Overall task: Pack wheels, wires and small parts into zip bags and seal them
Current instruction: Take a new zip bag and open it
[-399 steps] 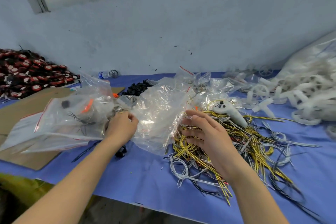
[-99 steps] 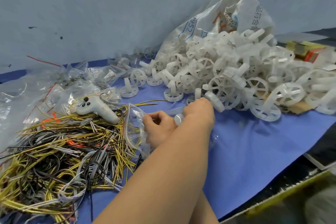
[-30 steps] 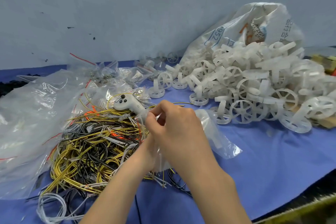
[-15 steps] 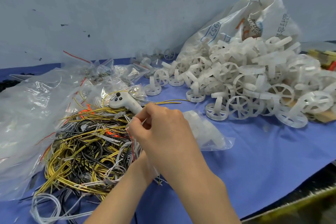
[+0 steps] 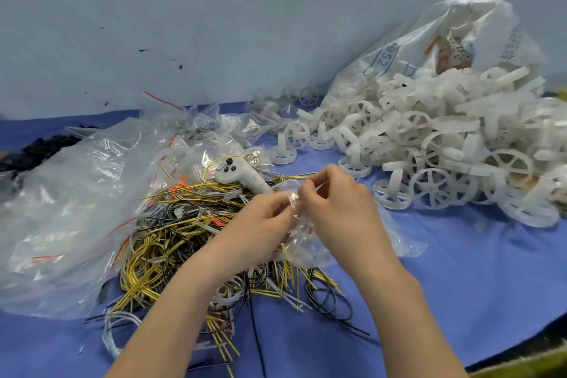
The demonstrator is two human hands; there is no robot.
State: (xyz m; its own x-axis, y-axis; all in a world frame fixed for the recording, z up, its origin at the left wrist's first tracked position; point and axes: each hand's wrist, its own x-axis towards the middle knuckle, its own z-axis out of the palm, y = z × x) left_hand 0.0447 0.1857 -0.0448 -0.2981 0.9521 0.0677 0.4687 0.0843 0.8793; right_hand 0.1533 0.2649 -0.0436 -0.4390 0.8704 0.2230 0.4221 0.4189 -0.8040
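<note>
Both hands meet at the middle of the table over the near right edge of the wire pile. The left hand (image 5: 260, 224) curls its fingers round the left side of a small clear zip bag (image 5: 310, 242), thumb and fingertips pinching the plastic near its top. The right hand (image 5: 337, 202) pinches the same top edge just beside the left, with its thumb and forefinger drawn together and the other fingers bent behind them. The bag hangs crumpled between and below the two hands, its lower end trailing right onto the blue tablecloth (image 5: 460, 270). White plastic shows faintly through it, but I cannot tell which parts these are, nor whether the strip is sealed.

The tangle of yellow, black and white wires (image 5: 171, 239) lies to the left and near the hands. A white handheld controller (image 5: 242, 176) rests on its far side. A heap of white spoked wheels (image 5: 429, 144) spills from a large woven sack (image 5: 429, 40) at far right. Loose clear bags (image 5: 70, 209) lie at left.
</note>
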